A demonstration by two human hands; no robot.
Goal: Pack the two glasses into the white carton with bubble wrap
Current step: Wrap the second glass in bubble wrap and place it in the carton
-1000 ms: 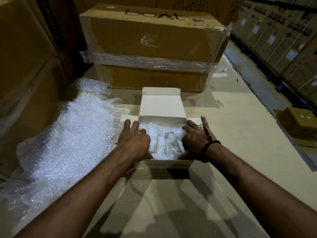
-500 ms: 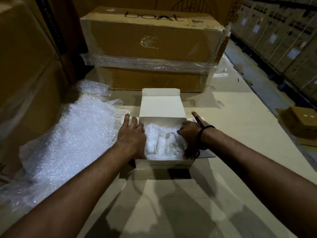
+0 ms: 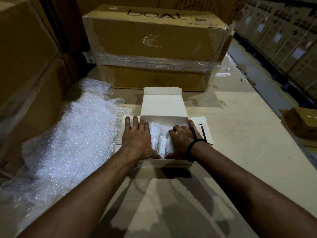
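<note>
The white carton (image 3: 164, 163) sits open on the table, its lid flap standing up at the back. Bubble wrap (image 3: 155, 130) lines its inside. Two clear glasses (image 3: 165, 145) lie side by side on that wrap, mostly hidden by my hands. My left hand (image 3: 137, 140) lies flat over the carton's left side, fingers spread onto the left flap, thumb inside by the near wall. My right hand (image 3: 181, 140) is inside the carton on the right, fingers curled over the right glass.
A big crumpled sheet of bubble wrap (image 3: 72, 143) covers the table to the left. Brown shipping boxes (image 3: 154, 48) wrapped in film stand right behind the carton, and more cartons (image 3: 25, 66) rise on the left. A small brown box (image 3: 301, 122) lies at the right edge.
My right hand has come off the carton's right flap, moved inward and curled over the right glass. My left hand slid slightly inward, covering more of the carton's left side.
</note>
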